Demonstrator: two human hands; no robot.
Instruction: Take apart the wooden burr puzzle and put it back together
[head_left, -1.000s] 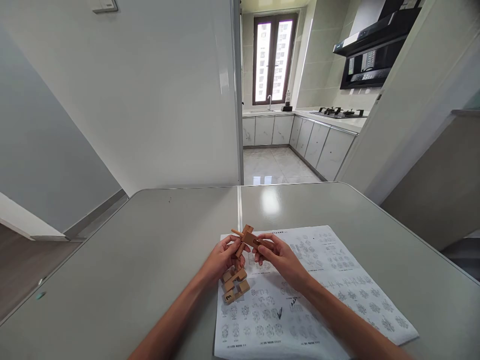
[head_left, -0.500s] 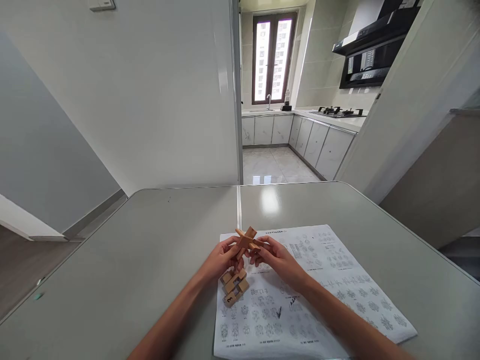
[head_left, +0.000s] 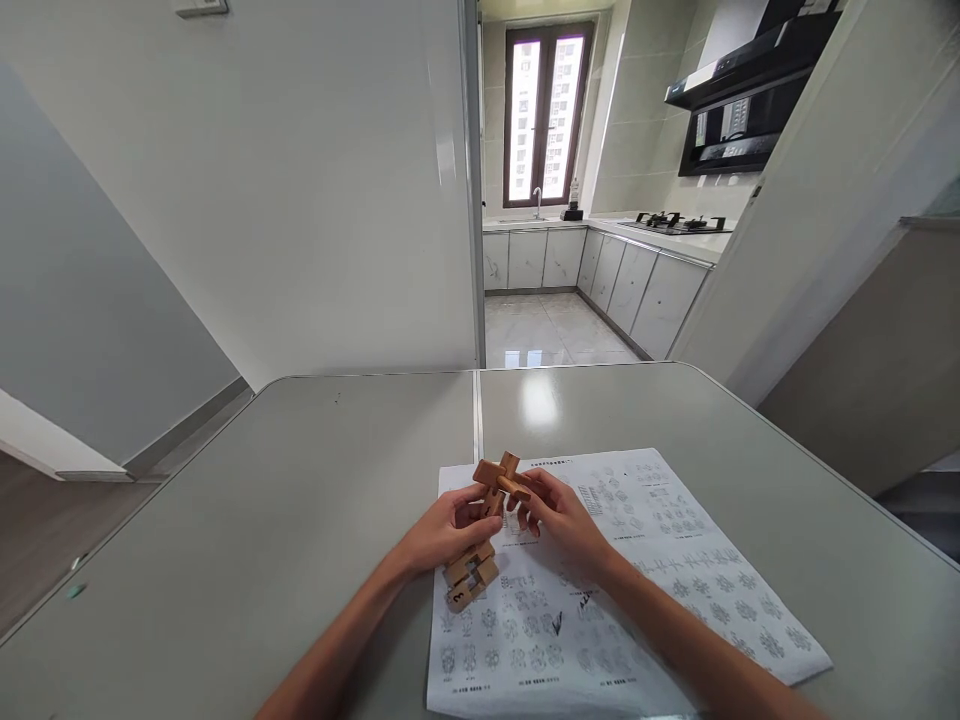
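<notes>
Both hands meet over the near middle of a grey table [head_left: 300, 500]. My left hand [head_left: 446, 528] and my right hand [head_left: 559, 515] each pinch a small assembly of crossed wooden puzzle pieces [head_left: 499, 477], held just above a printed sheet [head_left: 637, 570]. Fingers of both hands are closed on it. Below my left hand, several loose wooden blocks [head_left: 469, 580] lie on the sheet's left edge; one bears a dark digit.
The printed sheet of small diagrams covers the near right of the table. A seam [head_left: 477, 410] runs down the tabletop's middle. A white wall stands behind on the left, and a kitchen doorway [head_left: 547, 300] opens beyond the far edge.
The wooden pieces have been turned and pushed together into a tighter cross. My left hand has dropped slightly lower, over the loose blocks.
</notes>
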